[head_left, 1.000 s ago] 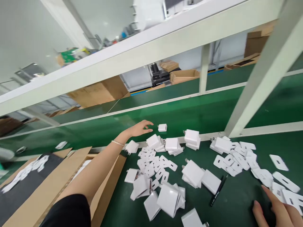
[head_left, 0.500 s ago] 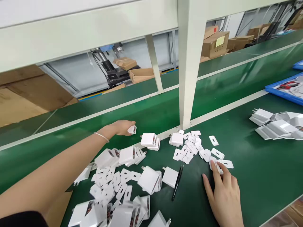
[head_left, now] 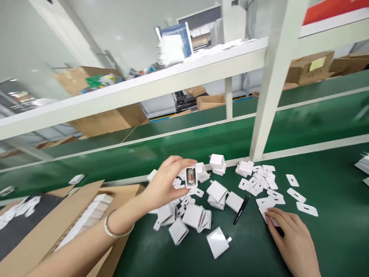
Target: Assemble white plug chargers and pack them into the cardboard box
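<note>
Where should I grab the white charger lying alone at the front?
Pinch the white charger by its near and far edges, probably from above: bare green table surrounds it, leaving finger room. I'd avoid the plug poking out to the right.

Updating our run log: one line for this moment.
left hand: holds white charger; right hand: touches white plate; black tool: on table

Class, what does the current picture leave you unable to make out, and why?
Head view:
White charger in the left hand: far end, facing away.
White plates beneath the right hand: number, covered by fingers.
Black tool: lettering, too small.
White pieces, far right: cut off by picture's edge.
</note>
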`<state>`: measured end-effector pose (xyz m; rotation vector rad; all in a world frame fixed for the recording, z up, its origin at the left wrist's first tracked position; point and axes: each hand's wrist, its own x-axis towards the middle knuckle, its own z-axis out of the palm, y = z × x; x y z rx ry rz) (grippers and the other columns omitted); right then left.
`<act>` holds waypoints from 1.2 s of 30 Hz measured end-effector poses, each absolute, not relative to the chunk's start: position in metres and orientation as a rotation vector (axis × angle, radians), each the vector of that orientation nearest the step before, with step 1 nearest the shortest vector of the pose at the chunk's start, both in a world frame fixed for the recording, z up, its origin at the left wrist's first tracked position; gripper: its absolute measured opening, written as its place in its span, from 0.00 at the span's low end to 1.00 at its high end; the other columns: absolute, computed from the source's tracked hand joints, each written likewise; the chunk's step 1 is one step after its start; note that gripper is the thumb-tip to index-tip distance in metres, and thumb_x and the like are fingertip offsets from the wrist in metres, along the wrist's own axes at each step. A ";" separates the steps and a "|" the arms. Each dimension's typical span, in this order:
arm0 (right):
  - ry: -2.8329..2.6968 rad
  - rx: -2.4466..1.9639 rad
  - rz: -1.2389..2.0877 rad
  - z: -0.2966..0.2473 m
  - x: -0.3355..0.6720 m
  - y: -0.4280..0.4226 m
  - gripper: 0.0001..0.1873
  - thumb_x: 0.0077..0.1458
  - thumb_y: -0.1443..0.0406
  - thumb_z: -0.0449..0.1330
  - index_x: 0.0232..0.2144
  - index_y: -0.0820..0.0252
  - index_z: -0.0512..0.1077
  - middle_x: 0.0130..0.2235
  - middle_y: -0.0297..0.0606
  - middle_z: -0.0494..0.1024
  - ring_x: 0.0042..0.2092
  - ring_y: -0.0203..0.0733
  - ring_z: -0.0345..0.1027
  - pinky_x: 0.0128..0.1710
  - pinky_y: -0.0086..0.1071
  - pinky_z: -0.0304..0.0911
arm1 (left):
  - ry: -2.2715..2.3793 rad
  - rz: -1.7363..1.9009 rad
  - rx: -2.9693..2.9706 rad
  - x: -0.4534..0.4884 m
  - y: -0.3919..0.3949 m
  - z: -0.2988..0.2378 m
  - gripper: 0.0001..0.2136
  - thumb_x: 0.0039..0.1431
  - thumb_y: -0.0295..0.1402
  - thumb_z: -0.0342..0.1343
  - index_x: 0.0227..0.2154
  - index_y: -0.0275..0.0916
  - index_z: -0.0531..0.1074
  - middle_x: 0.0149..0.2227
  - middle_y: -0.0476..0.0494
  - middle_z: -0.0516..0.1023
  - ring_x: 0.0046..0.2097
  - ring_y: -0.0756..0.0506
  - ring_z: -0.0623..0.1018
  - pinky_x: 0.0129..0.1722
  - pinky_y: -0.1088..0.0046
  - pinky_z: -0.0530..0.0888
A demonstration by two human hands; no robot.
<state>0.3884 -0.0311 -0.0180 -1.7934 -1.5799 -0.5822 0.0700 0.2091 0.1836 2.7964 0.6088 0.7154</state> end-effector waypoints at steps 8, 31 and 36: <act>-1.695 -1.799 -0.620 -0.027 0.396 -0.021 0.28 0.77 0.50 0.48 0.50 0.62 0.81 0.51 0.47 0.82 0.42 0.50 0.73 0.41 0.42 0.69 | 0.770 0.731 2.090 0.015 0.116 0.169 0.23 0.60 0.32 0.65 0.58 0.45 0.72 0.56 0.38 0.82 0.43 0.41 0.84 0.47 0.60 0.80; -0.944 -1.745 0.073 0.033 0.306 -0.045 0.23 0.73 0.45 0.55 0.40 0.58 0.68 0.33 0.41 0.80 0.28 0.40 0.70 0.31 0.34 0.66 | 0.738 0.904 1.261 0.000 0.003 0.026 0.19 0.74 0.51 0.57 0.58 0.46 0.73 0.53 0.39 0.74 0.44 0.44 0.72 0.47 0.67 0.71; -1.536 -1.337 0.054 0.060 0.235 -0.045 0.05 0.74 0.65 0.58 0.46 0.56 0.74 0.43 0.41 0.82 0.46 0.42 0.77 0.42 0.34 0.71 | 0.640 0.914 1.386 0.005 -0.001 0.033 0.22 0.80 0.50 0.42 0.59 0.45 0.74 0.59 0.38 0.71 0.49 0.41 0.72 0.48 0.66 0.72</act>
